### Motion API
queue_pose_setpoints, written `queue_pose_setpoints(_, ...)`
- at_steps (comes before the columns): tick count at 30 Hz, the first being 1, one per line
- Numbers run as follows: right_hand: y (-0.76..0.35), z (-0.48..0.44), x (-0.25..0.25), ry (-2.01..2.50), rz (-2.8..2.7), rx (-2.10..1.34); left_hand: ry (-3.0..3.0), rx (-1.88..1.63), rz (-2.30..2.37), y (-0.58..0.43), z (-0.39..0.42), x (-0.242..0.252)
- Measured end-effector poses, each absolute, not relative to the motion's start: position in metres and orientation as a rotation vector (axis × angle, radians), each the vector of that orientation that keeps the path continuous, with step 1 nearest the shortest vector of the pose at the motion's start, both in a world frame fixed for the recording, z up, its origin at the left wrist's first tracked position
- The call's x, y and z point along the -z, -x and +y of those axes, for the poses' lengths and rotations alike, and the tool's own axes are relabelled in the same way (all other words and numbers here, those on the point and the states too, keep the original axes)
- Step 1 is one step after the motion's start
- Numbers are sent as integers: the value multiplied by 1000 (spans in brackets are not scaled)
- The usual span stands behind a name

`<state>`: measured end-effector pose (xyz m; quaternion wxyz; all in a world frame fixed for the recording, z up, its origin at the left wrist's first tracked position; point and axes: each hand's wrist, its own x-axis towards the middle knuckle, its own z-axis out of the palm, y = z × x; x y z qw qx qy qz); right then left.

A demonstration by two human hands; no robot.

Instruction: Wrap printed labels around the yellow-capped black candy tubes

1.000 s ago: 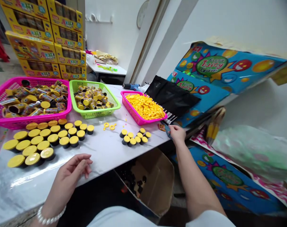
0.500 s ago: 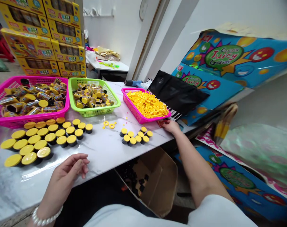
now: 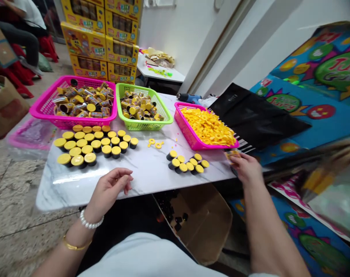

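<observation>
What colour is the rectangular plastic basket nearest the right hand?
Bright pink; the plastic basket shows best in the head view.

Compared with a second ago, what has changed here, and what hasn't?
The right hand has moved left to the small packet and now appears to pinch it. The view has turned left. The left hand stays empty over the table; baskets and yellow caps lie as before.

Right hand (image 3: pixel 248 168) at small printed item (image 3: pixel 232 154) beside basket (image 3: pixel 202 145) of yellow pieces (image 3: pixel 208 125)
</observation>
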<state>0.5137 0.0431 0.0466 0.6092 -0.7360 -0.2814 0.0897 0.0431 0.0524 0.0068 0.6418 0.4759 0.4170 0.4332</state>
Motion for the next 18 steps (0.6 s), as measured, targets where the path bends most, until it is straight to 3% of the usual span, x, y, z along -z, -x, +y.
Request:
queue_pose_setpoints(4, -418, -7, -49, 1567, -752, -355, -1121, -937, 962, -55, 38, -18)
queue_pose_setpoints(9, -276, -26, -39, 1414, -1066, -1047, -1511, -1181, 914, -63, 15, -31)
queue_pose_setpoints(13, -225, -7, -25, 1300, -1120, -1072, -1997, -1525, 1041, -51, 9, -35)
queue_pose_setpoints(18, -204, 3, -13, 1252, -1293, -937, -2151, -1547, 1276, -40, 6, -29)
